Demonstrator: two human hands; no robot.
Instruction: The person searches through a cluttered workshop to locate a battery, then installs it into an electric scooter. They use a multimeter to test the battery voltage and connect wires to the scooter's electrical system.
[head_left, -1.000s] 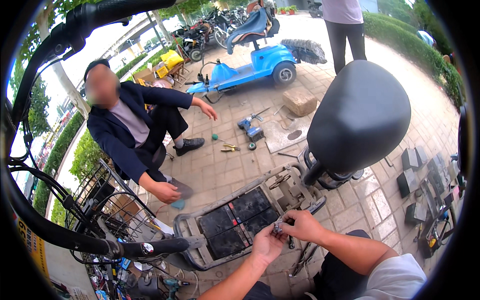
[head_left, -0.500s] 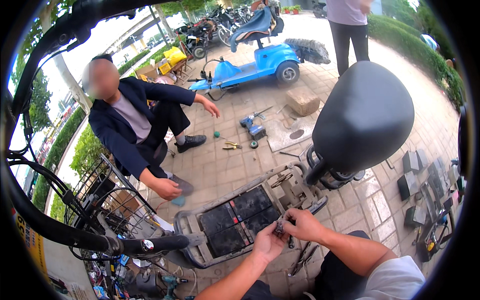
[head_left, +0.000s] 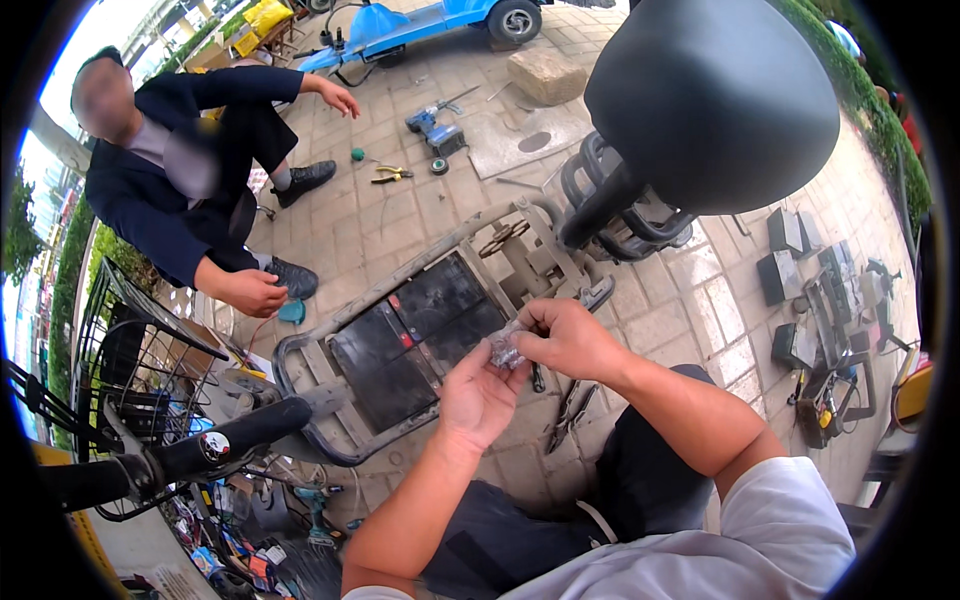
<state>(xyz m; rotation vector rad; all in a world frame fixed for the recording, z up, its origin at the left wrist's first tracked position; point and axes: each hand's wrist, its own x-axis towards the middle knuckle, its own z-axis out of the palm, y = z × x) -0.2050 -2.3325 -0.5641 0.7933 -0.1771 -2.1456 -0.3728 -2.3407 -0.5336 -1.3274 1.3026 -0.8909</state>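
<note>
A small, crinkled clear plastic bag [head_left: 507, 345] is between my two hands; its contents are too small to make out. My left hand [head_left: 477, 402] supports it from below, its thumb and fingers against the bag. From above, my right hand [head_left: 572, 343] pinches it between thumb and fingers. Just beyond my hands lies the scooter's frame [head_left: 330, 452], with black batteries [head_left: 385, 352] and red terminals in its open bay. The black saddle [head_left: 715, 100] rises on its post at the upper right. Pliers-like tools [head_left: 568, 415] lie on the paving below my right hand.
Across the scooter a person [head_left: 190, 190] crouches, arms over their knees. A blue cordless drill [head_left: 434, 130], yellow-handled pliers [head_left: 391, 174] and a stone block [head_left: 546, 77] lie on the paving. Dark parts [head_left: 800, 290] are spread at right, with cluttered tools [head_left: 265, 530] at lower left.
My view has tilted down and turned right, so the scene sits higher and farther left. My hands have lifted slightly, and the plastic bag between them shows more clearly.
</note>
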